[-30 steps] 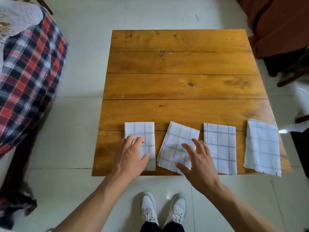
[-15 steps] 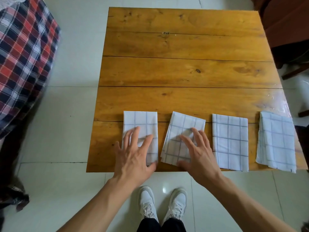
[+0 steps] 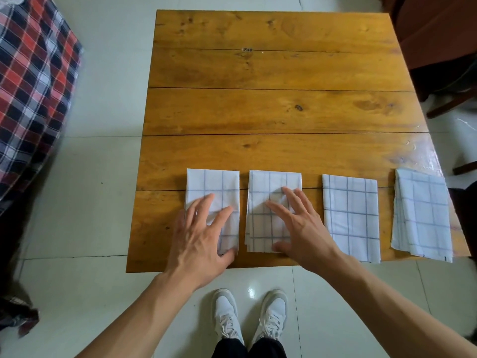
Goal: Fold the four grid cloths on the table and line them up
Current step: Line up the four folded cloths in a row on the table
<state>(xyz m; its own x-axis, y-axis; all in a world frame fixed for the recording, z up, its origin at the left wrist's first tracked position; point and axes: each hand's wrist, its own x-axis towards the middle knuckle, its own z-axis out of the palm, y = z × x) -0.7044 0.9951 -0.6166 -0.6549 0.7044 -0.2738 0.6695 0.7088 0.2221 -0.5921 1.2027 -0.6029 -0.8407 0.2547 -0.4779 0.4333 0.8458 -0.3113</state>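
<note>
Wooden table point(image 3: 278, 112): four folded grid cloths along near edge. Left hand point(image 3: 201, 236) flat on first cloth point(image 3: 213, 184), right hand point(image 3: 299, 226) flat on second cloth point(image 3: 275, 182). Advice: slide with spread fingers, match top edges.

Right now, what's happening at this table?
A person is lining up four folded grid cloths along the near edge of the wooden table. The left hand rests flat on the leftmost cloth, and the right hand lies flat on the second cloth, which sits square beside it. The third cloth and the fourth cloth lie untouched to the right; the fourth is tilted slightly, with its layers fanned out at the edges.
</note>
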